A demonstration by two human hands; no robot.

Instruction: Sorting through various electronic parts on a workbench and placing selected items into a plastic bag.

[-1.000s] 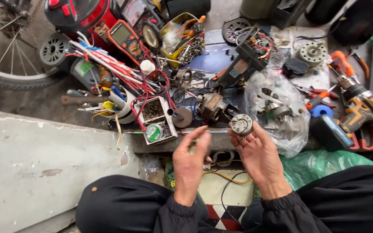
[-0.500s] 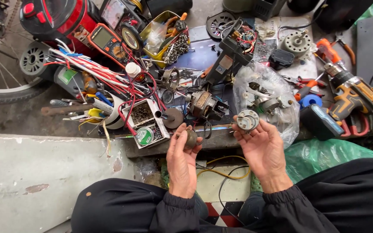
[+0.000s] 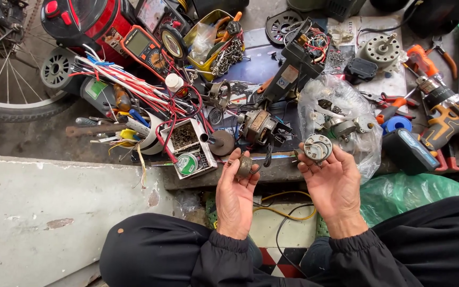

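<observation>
a yellow tray point(image 3: 193, 37) at the top of the clutter holds orange-handled pliers, a crumpled clear bag and a string of small metal parts. nearer, a small open box point(image 3: 188, 144) is filled with dark, gritty bits, a green-and-white roll lying at its front corner. a wrinkled clear plastic bag point(image 3: 341, 119) holds pale metal motor pieces. the left hand point(image 3: 236, 191), palm up, has its grip closed on a small dull-grey metal cylinder point(image 3: 244, 166), thumb and fingertips around it. the right hand point(image 3: 334, 183), just beside, pinches a round, silvery disc-shaped motor part point(image 3: 317, 147) by its lower rim, flat face toward the camera. both pieces hang over the near edge of the littered floor, above the person's dark-sleeved lap.
</observation>
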